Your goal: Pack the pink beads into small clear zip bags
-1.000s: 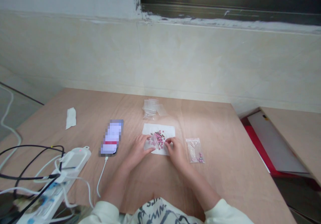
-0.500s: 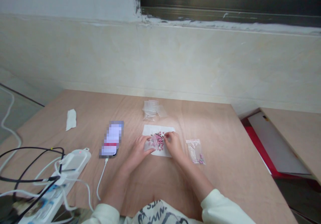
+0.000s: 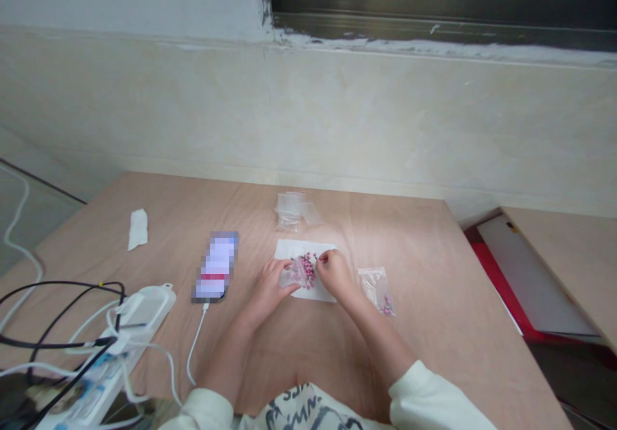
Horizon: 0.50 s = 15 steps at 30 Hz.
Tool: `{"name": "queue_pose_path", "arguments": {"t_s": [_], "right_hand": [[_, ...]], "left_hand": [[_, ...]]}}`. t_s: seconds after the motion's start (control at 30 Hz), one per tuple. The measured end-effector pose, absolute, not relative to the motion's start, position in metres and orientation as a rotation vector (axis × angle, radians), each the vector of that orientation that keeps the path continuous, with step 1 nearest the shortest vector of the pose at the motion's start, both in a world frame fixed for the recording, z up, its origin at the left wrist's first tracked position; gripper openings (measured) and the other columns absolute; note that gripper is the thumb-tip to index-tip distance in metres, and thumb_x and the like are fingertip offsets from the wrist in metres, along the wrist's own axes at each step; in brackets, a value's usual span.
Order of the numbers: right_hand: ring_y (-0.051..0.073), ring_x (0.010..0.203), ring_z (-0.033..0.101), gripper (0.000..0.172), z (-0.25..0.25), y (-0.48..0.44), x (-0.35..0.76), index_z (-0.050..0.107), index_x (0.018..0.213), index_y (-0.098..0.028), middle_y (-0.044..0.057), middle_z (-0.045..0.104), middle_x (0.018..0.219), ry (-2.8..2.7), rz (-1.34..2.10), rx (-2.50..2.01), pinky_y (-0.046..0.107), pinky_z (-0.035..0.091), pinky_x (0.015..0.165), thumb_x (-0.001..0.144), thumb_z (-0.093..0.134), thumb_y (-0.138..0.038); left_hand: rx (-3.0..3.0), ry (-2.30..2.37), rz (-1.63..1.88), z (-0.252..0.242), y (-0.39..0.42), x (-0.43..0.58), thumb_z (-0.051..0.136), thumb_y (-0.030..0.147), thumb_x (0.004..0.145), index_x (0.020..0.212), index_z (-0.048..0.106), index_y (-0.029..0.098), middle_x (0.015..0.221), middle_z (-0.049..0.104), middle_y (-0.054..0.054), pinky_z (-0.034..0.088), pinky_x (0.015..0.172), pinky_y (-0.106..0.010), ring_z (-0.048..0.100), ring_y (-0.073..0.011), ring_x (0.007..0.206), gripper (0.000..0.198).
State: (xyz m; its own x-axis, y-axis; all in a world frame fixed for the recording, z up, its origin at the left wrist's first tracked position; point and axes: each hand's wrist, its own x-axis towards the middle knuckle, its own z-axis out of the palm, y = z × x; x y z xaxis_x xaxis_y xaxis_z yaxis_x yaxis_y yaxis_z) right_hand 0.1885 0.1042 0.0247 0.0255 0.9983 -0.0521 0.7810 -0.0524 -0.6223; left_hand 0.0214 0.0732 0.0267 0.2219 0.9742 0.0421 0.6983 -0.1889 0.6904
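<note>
My left hand [image 3: 267, 286] is shut on a small clear plastic bag [image 3: 292, 277], which rests on a white paper sheet [image 3: 321, 292]. A heap of small pink beads [image 3: 308, 271] lies on the sheet beside the bag's mouth. My right hand [image 3: 336, 273] is just right of the heap with its fingertips pinched together; anything between them is too small to see. A second clear bag [image 3: 376, 290], holding a few pink beads, lies on the table right of the sheet.
A pile of clear bags [image 3: 294, 211] lies beyond the sheet on the plywood table [image 3: 414, 288]. To the left are a pixelated phone [image 3: 215, 267] with a white charging cable [image 3: 195, 340], a tissue [image 3: 137, 229], and a white power strip [image 3: 144, 308] with tangled cables.
My right hand has moved forward over the beads, and its fingertips have drawn together. My left hand and the bag have stayed nearly in place.
</note>
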Motion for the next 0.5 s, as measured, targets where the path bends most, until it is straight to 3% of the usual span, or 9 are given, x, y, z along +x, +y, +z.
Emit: {"name": "queue_pose_path", "arguments": {"t_s": [0.33, 0.5], "right_hand": [[0.014, 0.067, 0.051, 0.010, 0.064, 0.086, 0.176, 0.058, 0.066, -0.013, 0.004, 0.054, 0.067, -1.811, 0.955, -1.568, 0.025, 0.040, 0.063, 0.065, 0.050, -0.007], [0.015, 0.078, 0.051, 0.014, 0.069, 0.073, 0.177, 0.062, 0.076, -0.017, 0.006, 0.051, 0.084, -1.664, 1.058, -1.453, 0.025, 0.042, 0.063, 0.073, 0.050, -0.023]], "left_hand": [[1.949, 1.545, 0.670, 0.026, 0.074, 0.032, 0.062, 0.025, 0.062, 0.096, 0.049, 0.017, 0.093, 0.053, -0.006, 0.039, 0.077, -0.035, 0.049, -0.0207, 0.089, 0.037], [1.835, 1.606, 0.767, 0.030, 0.068, 0.040, 0.061, 0.027, 0.064, 0.096, 0.046, 0.016, 0.093, 0.052, -0.007, 0.039, 0.079, -0.036, 0.048, -0.0206, 0.089, 0.037]]}}
